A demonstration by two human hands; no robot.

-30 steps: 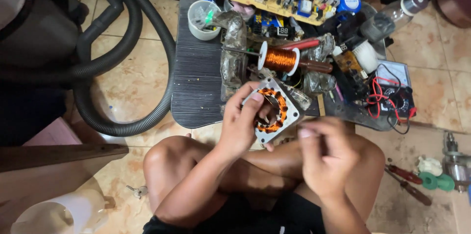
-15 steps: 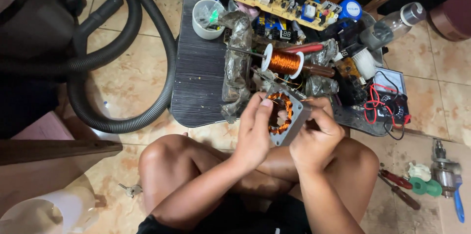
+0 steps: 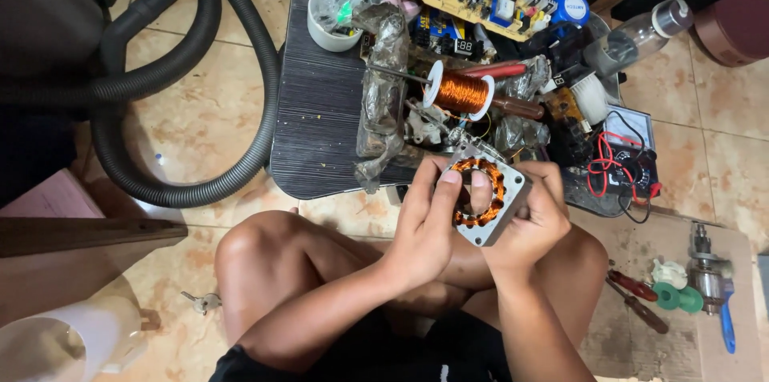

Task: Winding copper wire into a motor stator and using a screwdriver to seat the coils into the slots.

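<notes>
Left hand (image 3: 428, 218) and right hand (image 3: 533, 218) both gripping square motor stator (image 3: 485, 194), just off low table's (image 3: 320, 118) near edge.

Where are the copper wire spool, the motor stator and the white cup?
Spool (image 3: 460, 92), head view, on the copper winding.
Stator (image 3: 510, 188), head view, on its grey metal frame.
Cup (image 3: 324, 31), head view, on its white wall.

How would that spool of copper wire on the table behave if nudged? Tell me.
The spool of copper wire lies on its side with round white flanges, so it would probably roll. A thin rod passes through it, which may check that. Packed with metal winding, it is likely heavy for its size and stiff, though the fine wire could unwind.
</notes>
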